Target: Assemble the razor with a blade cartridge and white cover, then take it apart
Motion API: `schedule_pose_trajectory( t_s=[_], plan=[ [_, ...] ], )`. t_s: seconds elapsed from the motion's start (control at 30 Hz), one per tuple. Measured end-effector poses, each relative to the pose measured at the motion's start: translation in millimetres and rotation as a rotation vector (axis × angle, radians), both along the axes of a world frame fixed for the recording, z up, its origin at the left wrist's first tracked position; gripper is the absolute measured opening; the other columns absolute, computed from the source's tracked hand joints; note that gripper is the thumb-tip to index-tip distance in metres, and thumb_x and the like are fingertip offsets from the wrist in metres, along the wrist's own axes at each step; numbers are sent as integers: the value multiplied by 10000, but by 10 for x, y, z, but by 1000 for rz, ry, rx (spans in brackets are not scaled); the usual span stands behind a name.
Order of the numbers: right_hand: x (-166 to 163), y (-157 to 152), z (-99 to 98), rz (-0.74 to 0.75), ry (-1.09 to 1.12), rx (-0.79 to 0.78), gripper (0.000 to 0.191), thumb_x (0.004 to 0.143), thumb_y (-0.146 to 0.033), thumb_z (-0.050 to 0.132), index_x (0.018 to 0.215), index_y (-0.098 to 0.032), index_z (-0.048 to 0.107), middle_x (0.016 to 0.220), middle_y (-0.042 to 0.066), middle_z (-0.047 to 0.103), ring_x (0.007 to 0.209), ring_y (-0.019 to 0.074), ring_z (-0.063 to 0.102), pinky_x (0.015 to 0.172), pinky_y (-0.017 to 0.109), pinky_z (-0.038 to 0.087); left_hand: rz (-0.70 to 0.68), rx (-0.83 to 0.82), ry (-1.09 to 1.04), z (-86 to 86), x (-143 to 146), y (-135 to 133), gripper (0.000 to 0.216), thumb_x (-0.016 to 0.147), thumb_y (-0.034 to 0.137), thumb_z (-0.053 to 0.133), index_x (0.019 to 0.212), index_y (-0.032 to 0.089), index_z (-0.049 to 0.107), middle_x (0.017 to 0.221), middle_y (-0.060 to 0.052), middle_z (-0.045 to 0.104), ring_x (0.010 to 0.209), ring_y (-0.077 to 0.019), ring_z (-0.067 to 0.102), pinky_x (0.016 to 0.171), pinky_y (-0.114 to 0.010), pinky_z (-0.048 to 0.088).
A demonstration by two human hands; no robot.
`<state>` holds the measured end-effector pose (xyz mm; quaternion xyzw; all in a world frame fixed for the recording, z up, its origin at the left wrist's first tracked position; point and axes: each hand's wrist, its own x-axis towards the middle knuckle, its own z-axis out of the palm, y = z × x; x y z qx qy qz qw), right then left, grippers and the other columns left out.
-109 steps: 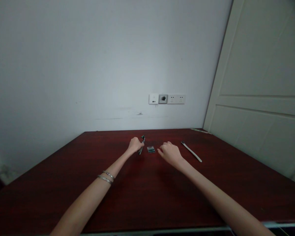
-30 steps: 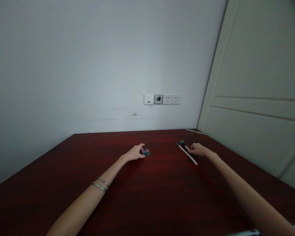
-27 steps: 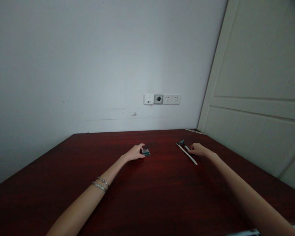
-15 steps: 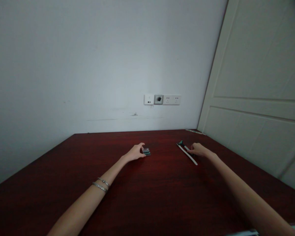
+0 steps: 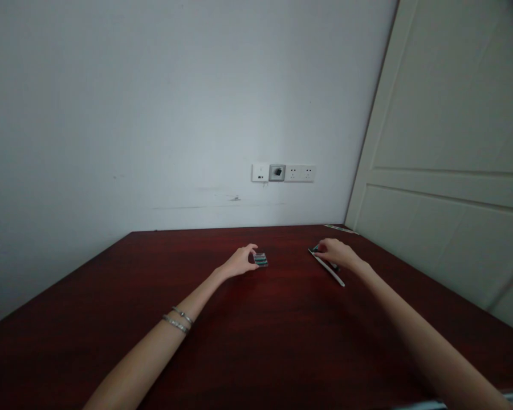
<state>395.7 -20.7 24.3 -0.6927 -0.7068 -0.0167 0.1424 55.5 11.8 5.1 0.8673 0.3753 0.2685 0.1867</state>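
My left hand (image 5: 240, 262) grips a small flat clear case (image 5: 260, 260) at its left side, thumb at the near corner and fingers at the far one. Teal, dark and pale stripes show in the case. To the right, my right hand (image 5: 336, 254) has its fingers closed at the far end of a slim dark item, where a bit of green (image 5: 315, 249) shows; the hand hides most of it. Along its left side a long, thin white stick (image 5: 331, 273) lies slanted on the table.
The dark red wooden table (image 5: 248, 341) meets a white wall with sockets (image 5: 300, 173). A panelled white door (image 5: 444, 188) rises along the right side. A thin pale strip (image 5: 341, 229) lies at the far right corner. Something pale (image 5: 423, 405) shows at the bottom edge.
My right hand has slid away from me, up to the green end of the slim item. My left hand and the clear case have shifted slightly right.
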Motion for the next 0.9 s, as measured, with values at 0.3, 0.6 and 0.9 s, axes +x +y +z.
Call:
schedule_pose_trajectory(
  t_s=[0.3, 0.6, 0.9],
  plan=[
    [-849, -156, 92, 631, 225, -76, 724, 562, -490, 718, 1169, -165, 495, 1063, 86, 518, 823, 173, 526, 707, 298, 449, -142, 82, -3, 56, 269, -227, 634, 650, 232, 651, 1227, 158, 400, 1057, -91, 608, 955, -220, 573, 844, -328, 415],
    [-990, -194, 76, 637, 151, -93, 456, 629, -427, 694, 1009, -192, 600, 918, 37, 497, 771, 152, 512, 678, 271, 421, -193, 57, -37, 58, 318, -358, 694, 678, 283, 646, 1282, 163, 325, 1113, -116, 588, 1005, -230, 561, 870, -347, 411],
    [2, 54, 241, 397, 267, -176, 575, 603, -451, 671, 1105, -188, 576, 951, 63, 578, 784, 173, 537, 649, 266, 447, 21, 12, -57, -91, -26, 20, 676, 776, 415, 541, 1331, 142, 271, 1265, -174, 479, 1170, -248, 460, 979, -385, 341]
  ],
)
